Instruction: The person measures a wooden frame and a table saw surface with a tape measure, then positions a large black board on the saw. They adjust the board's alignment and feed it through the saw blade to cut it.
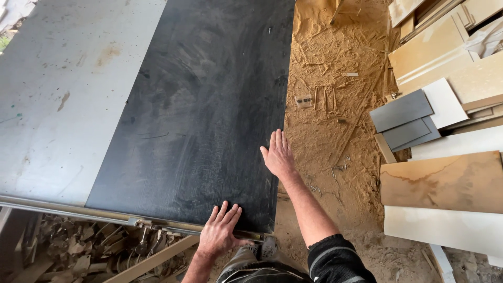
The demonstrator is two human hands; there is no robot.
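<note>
A large black board [204, 99] lies flat on a grey metal saw table [63, 94]. My left hand [220, 230] presses flat on the board's near edge, fingers spread, thumb by the table's front rail [68, 208]. My right hand [279, 154] lies flat against the board's right edge, fingers together and pointing away from me. Neither hand holds anything.
Sawdust [335, 94] covers the floor to the right. Stacked offcut panels, grey [401, 110], white [445, 105] and tan [443, 181], lie at the far right. Wood scraps [78, 246] pile under the table's front edge.
</note>
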